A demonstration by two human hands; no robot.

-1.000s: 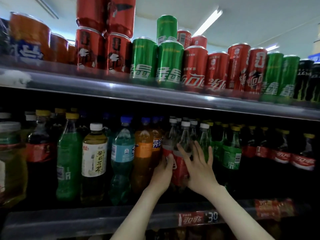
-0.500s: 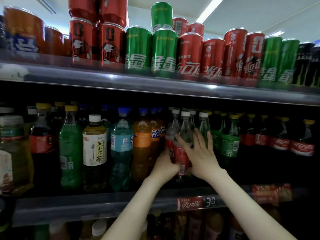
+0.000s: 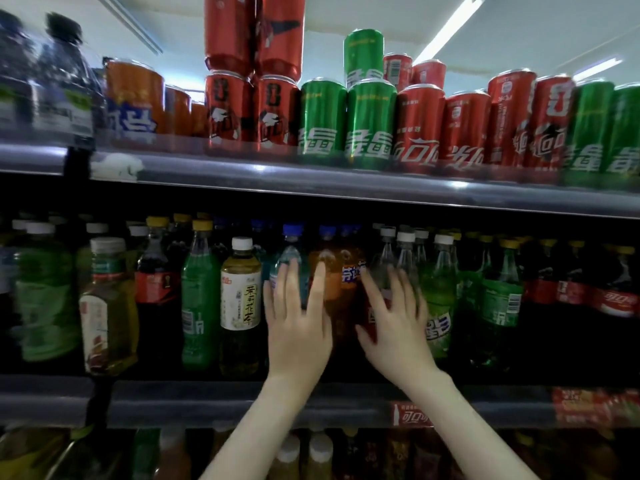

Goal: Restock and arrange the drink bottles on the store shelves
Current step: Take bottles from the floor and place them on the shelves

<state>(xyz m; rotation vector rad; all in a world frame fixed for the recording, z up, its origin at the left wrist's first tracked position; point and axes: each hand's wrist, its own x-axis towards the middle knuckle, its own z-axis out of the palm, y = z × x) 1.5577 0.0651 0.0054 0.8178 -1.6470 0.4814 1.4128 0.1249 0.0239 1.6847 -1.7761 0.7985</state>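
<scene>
Both hands are up at the middle shelf, each grip wide and holding nothing: the left hand lies over the blue-capped bottle and the orange soda bottle, and the right hand covers the clear white-capped bottles. A tea bottle stands just left, a green bottle to the right, and cans are above.

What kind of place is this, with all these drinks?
Most likely a shop's drinks aisle, in a convenience store or supermarket. Soda cans stand in rows on the upper shelf, bottled drinks fill the shelf below, and a red price label sits on that shelf's front edge.
</scene>
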